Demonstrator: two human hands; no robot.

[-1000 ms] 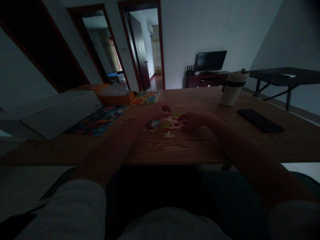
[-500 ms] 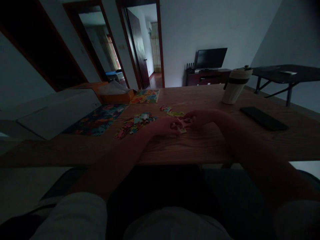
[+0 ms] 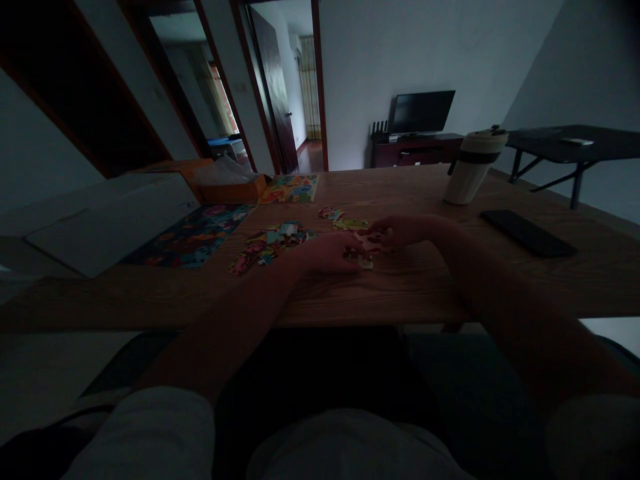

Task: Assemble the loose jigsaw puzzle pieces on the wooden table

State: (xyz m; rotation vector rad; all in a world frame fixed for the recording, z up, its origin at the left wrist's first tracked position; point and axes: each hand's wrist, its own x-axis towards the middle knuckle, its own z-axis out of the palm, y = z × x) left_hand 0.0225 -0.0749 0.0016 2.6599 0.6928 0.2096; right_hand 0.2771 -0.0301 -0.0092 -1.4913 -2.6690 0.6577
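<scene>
The person's left hand (image 3: 327, 253) and right hand (image 3: 404, 230) reach across a wooden worktop (image 3: 410, 293), fingers curled narrowly and nearly meeting over a small cluster of pale pink jigsaw pieces (image 3: 365, 252). The light is too dim to tell whether either hand grips a piece. Just beyond the right hand lie a few loose pieces (image 3: 345, 223), and left of the left hand sits a scattered, multicoloured heap of pieces (image 3: 270, 247).

Further left lies a dark, colourful puzzle board (image 3: 190, 235), with a brighter puzzle board (image 3: 289, 189) beyond it. Next to these are an orange box (image 3: 230, 192) and a white flat box (image 3: 110, 220), whose small marking is too dim to read. To the right stand a cream tumbler with a dark band (image 3: 473, 167) and a black smartphone (image 3: 527, 233), lying face down or unlit.
</scene>
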